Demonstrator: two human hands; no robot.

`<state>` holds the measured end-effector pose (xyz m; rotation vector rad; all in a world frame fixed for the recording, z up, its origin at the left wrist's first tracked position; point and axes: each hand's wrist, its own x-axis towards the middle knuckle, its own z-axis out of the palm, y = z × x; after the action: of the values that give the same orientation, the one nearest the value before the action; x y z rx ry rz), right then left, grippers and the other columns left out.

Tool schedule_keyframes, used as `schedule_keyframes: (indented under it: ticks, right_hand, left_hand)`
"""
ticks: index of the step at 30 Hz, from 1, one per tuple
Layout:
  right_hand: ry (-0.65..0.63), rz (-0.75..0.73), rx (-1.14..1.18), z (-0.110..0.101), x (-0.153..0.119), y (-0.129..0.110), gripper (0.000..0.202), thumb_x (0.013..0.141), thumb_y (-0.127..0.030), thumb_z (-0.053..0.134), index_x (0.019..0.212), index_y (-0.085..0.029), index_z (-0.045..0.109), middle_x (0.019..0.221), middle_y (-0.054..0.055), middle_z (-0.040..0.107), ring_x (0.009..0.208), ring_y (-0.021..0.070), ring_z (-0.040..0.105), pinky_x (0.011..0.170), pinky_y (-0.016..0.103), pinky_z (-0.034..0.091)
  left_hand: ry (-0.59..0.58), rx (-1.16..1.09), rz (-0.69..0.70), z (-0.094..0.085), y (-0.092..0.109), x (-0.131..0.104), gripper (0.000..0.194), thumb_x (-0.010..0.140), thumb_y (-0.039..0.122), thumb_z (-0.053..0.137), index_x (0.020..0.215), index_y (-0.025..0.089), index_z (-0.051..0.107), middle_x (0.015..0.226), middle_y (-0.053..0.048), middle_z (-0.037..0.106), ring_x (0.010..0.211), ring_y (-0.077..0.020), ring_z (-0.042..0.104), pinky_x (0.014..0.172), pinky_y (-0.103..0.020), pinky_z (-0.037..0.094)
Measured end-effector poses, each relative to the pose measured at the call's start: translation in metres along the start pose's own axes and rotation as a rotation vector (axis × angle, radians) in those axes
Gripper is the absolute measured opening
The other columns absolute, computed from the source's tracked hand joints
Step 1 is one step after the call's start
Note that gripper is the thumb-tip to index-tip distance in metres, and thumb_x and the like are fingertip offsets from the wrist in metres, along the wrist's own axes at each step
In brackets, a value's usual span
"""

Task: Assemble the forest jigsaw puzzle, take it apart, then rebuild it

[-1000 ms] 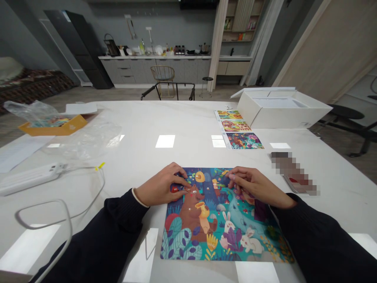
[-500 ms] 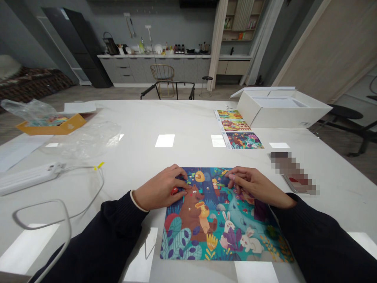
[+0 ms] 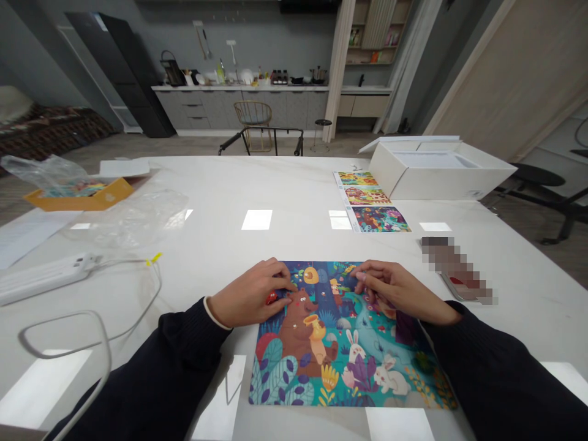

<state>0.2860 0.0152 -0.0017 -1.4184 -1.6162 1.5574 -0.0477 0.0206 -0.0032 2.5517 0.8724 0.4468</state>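
A colourful jigsaw puzzle (image 3: 321, 349) lies flat on the white table in front of me. Its picture has a brown bear with a honey pot, two white rabbits and a blue stream. My left hand (image 3: 257, 291) rests over its upper left edge, fingers bent and thumb apart, touching the surface near the bear's head. Across the upper right part lies my right hand (image 3: 395, 288), fingers loosely stretched and thumb close to the forefinger. Neither hand visibly holds a piece. The hands and right sleeve cover parts of the puzzle's edges.
A picture sheet (image 3: 367, 196) lies beside an open white box (image 3: 441, 174) at the back right. A phone-like object (image 3: 459, 269), pixelated, is at right. On the left are a yellow tray (image 3: 87, 197), plastic wrap (image 3: 138, 214) and a white power strip (image 3: 50, 278) with a cable.
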Motion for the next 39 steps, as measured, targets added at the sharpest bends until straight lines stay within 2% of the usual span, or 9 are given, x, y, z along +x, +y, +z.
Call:
schedule_keyframes:
  ticks: [6, 8, 10, 12, 15, 18, 25, 31, 39]
  right_hand:
    - [0.043, -0.046, -0.068, -0.003, -0.002, -0.004, 0.050, 0.087, -0.066, 0.067, 0.101, -0.018, 0.067, 0.080, 0.006, 0.073, 0.055, 0.0145, 0.062, 0.042, 0.023, 0.048]
    - [0.083, -0.116, -0.194, -0.011, -0.004, -0.004, 0.047, 0.089, -0.062, 0.068, 0.107, -0.019, 0.068, 0.088, 0.008, 0.077, 0.070, 0.0204, 0.070, 0.057, 0.031, 0.059]
    - [0.113, -0.210, -0.390, -0.023, -0.007, -0.003, 0.045, 0.088, -0.057, 0.071, 0.115, -0.022, 0.071, 0.106, 0.010, 0.078, 0.094, 0.0277, 0.074, 0.085, 0.042, 0.063]
    - [0.096, -0.288, -0.575, -0.035, -0.012, 0.001, 0.051, 0.085, -0.055, 0.075, 0.127, -0.026, 0.071, 0.132, 0.010, 0.072, 0.123, 0.0341, 0.067, 0.111, 0.050, 0.051]
    - [-0.023, -0.276, -0.726, -0.046, -0.018, 0.010, 0.080, 0.077, -0.057, 0.083, 0.148, -0.031, 0.057, 0.163, 0.008, 0.045, 0.151, 0.0380, 0.038, 0.126, 0.054, 0.032]
    - [-0.117, -0.199, -0.781, -0.048, -0.022, 0.018, 0.105, 0.070, -0.059, 0.088, 0.160, -0.034, 0.041, 0.172, 0.006, 0.022, 0.158, 0.0387, 0.017, 0.128, 0.058, 0.021]
    - [-0.155, -0.163, -0.785, -0.039, -0.019, 0.015, 0.112, 0.070, -0.055, 0.089, 0.163, -0.029, 0.033, 0.173, 0.011, 0.018, 0.159, 0.0379, 0.007, 0.129, 0.060, 0.006]
    - [-0.095, -0.261, -0.728, -0.028, -0.003, 0.018, 0.099, 0.074, -0.050, 0.087, 0.159, -0.027, 0.043, 0.172, 0.012, 0.020, 0.159, 0.0374, 0.010, 0.129, 0.061, 0.008]
    - [0.021, -0.454, -0.646, -0.014, 0.016, 0.025, 0.086, 0.073, -0.052, 0.089, 0.149, -0.029, 0.057, 0.165, 0.014, 0.040, 0.156, 0.0400, 0.027, 0.127, 0.065, 0.014]
  left_hand:
    - [0.061, -0.013, -0.069, -0.021, -0.014, -0.013, 0.028, 0.097, 0.030, 0.063, 0.123, 0.021, 0.064, 0.118, -0.011, 0.065, 0.111, -0.0268, 0.060, 0.100, -0.045, 0.052]
    - [0.066, -0.008, -0.106, -0.027, -0.021, -0.020, 0.042, 0.096, 0.038, 0.067, 0.134, 0.023, 0.058, 0.130, -0.012, 0.063, 0.123, -0.0291, 0.058, 0.108, -0.048, 0.049]
    - [0.037, 0.000, -0.142, -0.027, -0.025, -0.026, 0.062, 0.091, 0.049, 0.072, 0.145, 0.026, 0.050, 0.144, -0.012, 0.058, 0.135, -0.0321, 0.052, 0.115, -0.051, 0.044]
    - [-0.018, 0.014, -0.175, -0.023, -0.024, -0.030, 0.083, 0.084, 0.061, 0.076, 0.153, 0.028, 0.042, 0.155, -0.013, 0.049, 0.144, -0.0359, 0.043, 0.120, -0.055, 0.038]
    - [-0.100, 0.038, -0.195, -0.013, -0.014, -0.033, 0.105, 0.076, 0.073, 0.076, 0.160, 0.030, 0.030, 0.165, -0.016, 0.035, 0.152, -0.0413, 0.031, 0.122, -0.061, 0.030]
    - [-0.150, 0.047, -0.170, -0.003, -0.004, -0.035, 0.113, 0.075, 0.076, 0.074, 0.164, 0.032, 0.021, 0.170, -0.016, 0.025, 0.156, -0.0437, 0.023, 0.123, -0.063, 0.025]
    - [-0.177, 0.037, -0.169, 0.002, -0.008, -0.039, 0.109, 0.073, 0.079, 0.073, 0.162, 0.037, 0.028, 0.169, -0.014, 0.029, 0.155, -0.0440, 0.025, 0.122, -0.063, 0.024]
    - [-0.162, 0.043, -0.204, -0.008, -0.029, -0.045, 0.106, 0.074, 0.074, 0.077, 0.161, 0.037, 0.031, 0.170, -0.013, 0.027, 0.156, -0.0424, 0.024, 0.124, -0.061, 0.023]
    - [-0.152, 0.063, -0.235, -0.020, -0.049, -0.050, 0.102, 0.074, 0.072, 0.078, 0.160, 0.035, 0.036, 0.170, -0.013, 0.029, 0.157, -0.0419, 0.022, 0.123, -0.062, 0.026]
